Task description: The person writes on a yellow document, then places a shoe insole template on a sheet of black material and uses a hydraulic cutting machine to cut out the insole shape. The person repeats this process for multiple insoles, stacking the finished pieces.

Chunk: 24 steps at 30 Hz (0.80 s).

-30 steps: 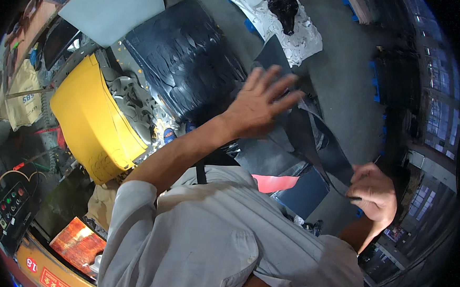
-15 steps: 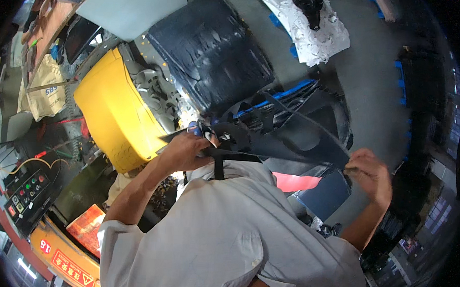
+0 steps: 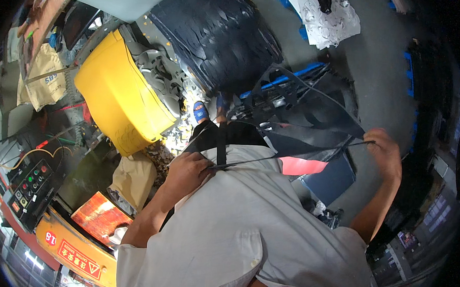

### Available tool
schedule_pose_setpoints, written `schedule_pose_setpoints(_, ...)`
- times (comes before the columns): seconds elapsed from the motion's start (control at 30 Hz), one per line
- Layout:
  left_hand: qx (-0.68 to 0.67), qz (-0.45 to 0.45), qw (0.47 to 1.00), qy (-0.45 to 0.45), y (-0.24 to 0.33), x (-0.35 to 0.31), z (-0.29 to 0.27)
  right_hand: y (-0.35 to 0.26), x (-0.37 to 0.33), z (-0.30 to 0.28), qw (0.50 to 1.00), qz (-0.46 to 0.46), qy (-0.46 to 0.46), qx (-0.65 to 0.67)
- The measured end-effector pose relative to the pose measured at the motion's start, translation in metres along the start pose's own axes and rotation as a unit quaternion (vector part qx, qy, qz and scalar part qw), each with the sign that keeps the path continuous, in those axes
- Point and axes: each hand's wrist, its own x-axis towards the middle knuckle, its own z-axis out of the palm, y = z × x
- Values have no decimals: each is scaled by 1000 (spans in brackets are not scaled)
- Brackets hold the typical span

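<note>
A thin black sheet with cut-out holes (image 3: 316,114) hangs in front of my waist, its narrow edge strip drawn tight across my grey shirt. My left hand (image 3: 187,173) is closed at the strip's left end, close against the shirt. Out to the right, my right hand (image 3: 385,153) pinches the sheet's right corner, with the fingers curled over it. The middle of the sheet sags away from me in loose, open bands. Its far part overlaps dark scraps on the floor, so where it ends is hard to make out.
Ahead stands a tall stack of black sheets (image 3: 215,35). Yellow sheets (image 3: 119,94) lie bent at the left beside grey cut-out scraps (image 3: 160,73). White cut-out sheets (image 3: 329,20) lie on a blue pallet at the far right. A button panel (image 3: 31,186) and orange machine (image 3: 76,250) are lower left.
My left hand has moved down and toward my body, drawing the strip across the shirt. My right hand has shifted slightly right and down. The sheet's bands now hang more open.
</note>
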Motion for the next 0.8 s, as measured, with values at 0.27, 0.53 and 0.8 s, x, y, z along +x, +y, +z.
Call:
schedule_pose_setpoints(0.27, -41, -51, 998, -3, 40, -1, -26, 33, 4, -19, 986, 114, 116, 21)
schedule_pose_setpoints(0.53, -66, -61, 996, -4, 43, 4, -24, 47, 24, -37, 994, 35, 100, 4)
schedule_pose_setpoints(0.8, -99, -57, 993, 6, 43, 14, -15, 56, 46, -48, 995, 74, 52, -49)
